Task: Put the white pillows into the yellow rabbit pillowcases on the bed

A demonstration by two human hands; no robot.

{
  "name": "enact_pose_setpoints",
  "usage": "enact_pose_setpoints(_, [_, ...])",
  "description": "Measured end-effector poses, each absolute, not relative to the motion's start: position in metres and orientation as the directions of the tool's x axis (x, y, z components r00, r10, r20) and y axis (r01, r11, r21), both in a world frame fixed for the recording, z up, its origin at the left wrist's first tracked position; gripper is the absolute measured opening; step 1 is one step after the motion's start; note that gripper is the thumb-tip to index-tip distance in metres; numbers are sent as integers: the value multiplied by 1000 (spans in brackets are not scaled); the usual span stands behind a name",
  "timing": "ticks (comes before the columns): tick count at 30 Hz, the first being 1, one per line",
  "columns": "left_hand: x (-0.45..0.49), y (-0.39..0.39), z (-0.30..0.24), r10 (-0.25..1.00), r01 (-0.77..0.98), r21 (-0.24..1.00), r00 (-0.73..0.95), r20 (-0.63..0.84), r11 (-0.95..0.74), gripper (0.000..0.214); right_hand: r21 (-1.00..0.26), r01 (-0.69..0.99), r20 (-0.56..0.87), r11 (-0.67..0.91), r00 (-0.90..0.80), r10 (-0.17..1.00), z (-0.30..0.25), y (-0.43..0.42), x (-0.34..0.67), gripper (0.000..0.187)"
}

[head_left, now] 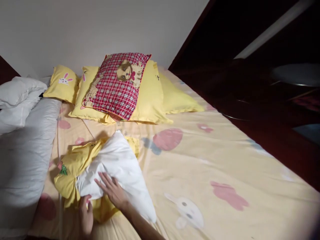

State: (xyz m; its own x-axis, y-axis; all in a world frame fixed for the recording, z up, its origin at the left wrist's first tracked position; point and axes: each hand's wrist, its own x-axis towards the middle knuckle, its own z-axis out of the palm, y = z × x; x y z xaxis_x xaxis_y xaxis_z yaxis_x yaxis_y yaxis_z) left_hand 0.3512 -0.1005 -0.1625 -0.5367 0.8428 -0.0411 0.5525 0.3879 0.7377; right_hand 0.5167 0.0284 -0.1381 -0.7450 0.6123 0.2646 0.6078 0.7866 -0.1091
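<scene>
A white pillow (pixel 120 163) lies half inside a crumpled yellow pillowcase (pixel 72 166) on the bed. My right hand (pixel 112 190) rests flat on the white pillow, fingers stretched out and spread. My left hand (pixel 85 215) is at the lower edge of the pillow, fingers curled on the pillow and the yellow pillowcase fabric.
The bed has a yellow sheet (pixel 212 166) with pink and rabbit prints. At its head are yellow pillows (pixel 150 96) and a red checked cushion (pixel 115 86) with a dog print. A white duvet (pixel 22 146) lies bunched on the left. Dark furniture (pixel 262 100) borders the right.
</scene>
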Motion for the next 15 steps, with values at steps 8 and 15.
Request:
enact_pose_setpoints(8, [327, -51, -118, 902, 898, 302, -386, 193, 320, 25, -93, 528, 198, 844, -821, 535, -80, 101, 470, 69])
enact_pose_setpoints(15, [328, -81, -126, 970, 984, -159, -43, 240, 83, 40, -148, 462, 144, 874, -865, 481, -97, 93, 467, 51])
